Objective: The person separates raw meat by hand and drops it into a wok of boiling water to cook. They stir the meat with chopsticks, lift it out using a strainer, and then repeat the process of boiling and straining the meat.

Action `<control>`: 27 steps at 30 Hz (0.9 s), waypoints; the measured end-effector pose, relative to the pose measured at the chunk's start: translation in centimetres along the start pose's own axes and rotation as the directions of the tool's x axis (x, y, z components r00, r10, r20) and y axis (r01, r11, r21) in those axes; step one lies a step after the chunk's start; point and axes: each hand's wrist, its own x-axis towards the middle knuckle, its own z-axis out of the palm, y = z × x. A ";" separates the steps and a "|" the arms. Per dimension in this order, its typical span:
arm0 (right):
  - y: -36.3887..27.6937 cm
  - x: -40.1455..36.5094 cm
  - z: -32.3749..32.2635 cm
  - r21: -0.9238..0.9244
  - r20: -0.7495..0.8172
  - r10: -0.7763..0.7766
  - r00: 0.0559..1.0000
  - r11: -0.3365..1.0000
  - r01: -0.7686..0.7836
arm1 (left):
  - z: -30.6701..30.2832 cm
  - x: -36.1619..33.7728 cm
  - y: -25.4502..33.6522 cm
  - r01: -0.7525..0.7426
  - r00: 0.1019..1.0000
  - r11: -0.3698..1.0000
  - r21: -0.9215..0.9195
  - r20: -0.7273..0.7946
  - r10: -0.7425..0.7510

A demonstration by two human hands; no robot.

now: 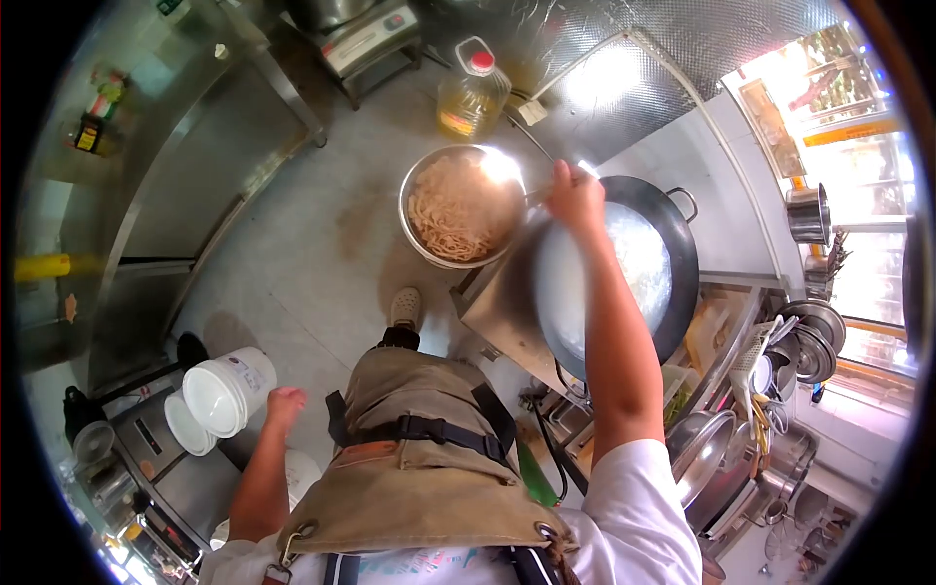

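My right hand (575,198) reaches out over the black wok (682,258) and is closed on the handle of a metal strainer bowl (417,234) full of pale noodles (458,210). The bowl hangs left of the wok, above the floor. Steaming whitish water fills the wok (624,273). My left hand (285,405) hangs low by my side with fingers curled and nothing in it, close to a white bucket (229,390).
A bottle of cooking oil (472,96) stands on the floor by the foil-clad wall. Metal lids and pots (809,336) crowd the right side. A steel counter (156,458) with containers is at lower left. My shoe (406,307) is on the grey floor.
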 end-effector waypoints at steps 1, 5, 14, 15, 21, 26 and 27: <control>-0.5 -0.4 -0.4 0.017 -0.010 -0.009 1.000 1.000 0.010 | 0.1 1.2 -1.5 -0.108 0.994 0.994 -0.003 -0.018 0.108; 1.9 -4.5 -11.2 0.344 -0.171 -0.037 0.985 0.934 0.095 | -0.1 4.6 -2.9 -0.226 0.972 0.974 -0.011 -0.067 0.225; 22.9 -16.7 -28.4 0.212 -0.488 0.234 0.841 0.966 -0.146 | 1.3 2.8 1.0 -0.290 0.957 0.947 0.140 0.042 0.287; 24.2 -16.4 -26.7 0.325 -0.492 0.272 0.827 0.939 -0.115 | 1.5 2.9 0.8 -0.311 0.950 0.927 0.212 0.071 0.303; 27.0 -9.3 -15.9 0.678 -0.595 0.369 0.714 0.708 0.198 | 0.8 1.7 2.9 -0.509 0.861 0.802 0.312 0.174 0.478; 26.5 -5.0 -12.1 0.807 -0.499 0.582 0.642 0.582 0.100 | 0.3 -2.0 7.7 -0.465 0.882 0.847 0.256 0.058 0.467; 27.5 -4.2 -11.4 0.827 -0.479 0.571 0.667 0.549 0.124 | 0.6 -2.6 8.2 -0.423 0.904 0.879 0.219 0.032 0.427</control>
